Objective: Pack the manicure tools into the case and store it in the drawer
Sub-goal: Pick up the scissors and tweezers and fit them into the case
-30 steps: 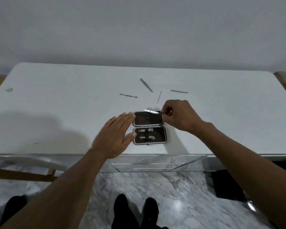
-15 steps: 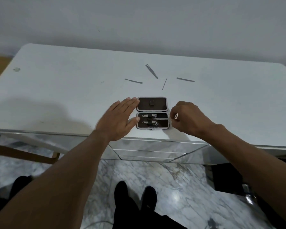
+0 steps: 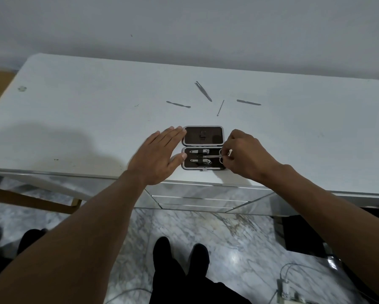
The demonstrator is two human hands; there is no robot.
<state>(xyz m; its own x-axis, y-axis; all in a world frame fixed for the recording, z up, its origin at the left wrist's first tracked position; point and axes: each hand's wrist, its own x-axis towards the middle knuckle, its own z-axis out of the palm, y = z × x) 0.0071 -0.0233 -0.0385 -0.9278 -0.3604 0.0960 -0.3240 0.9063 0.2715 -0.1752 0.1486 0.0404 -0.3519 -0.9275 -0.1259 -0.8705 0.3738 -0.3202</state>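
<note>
Lying open near the front edge of the white rectangular tabletop (image 3: 74,128), small silver-rimmed manicure case with dark brown lining (image 3: 203,148); far half bare save for a small strap at its middle; near half holding two metal nail clippers (image 3: 200,151) side by side, and small silver scissors (image 3: 215,157) laid across them with the loops at the right end; left hand (image 3: 156,156), flat, fingers together and extended, pressed on the tabletop against the case's left side, thumb touching the near half; right hand (image 3: 245,156), curled at the case's right edge, fingertips pinching the scissors' loops; farther back on the tabletop, four loose metal tools, well apart from the case: flat double-ended pusher (image 3: 178,104) at left, slanted tweezers (image 3: 203,91) at centre, thin pick (image 3: 220,107) just right of them, flat file (image 3: 248,102) at far right.
</note>
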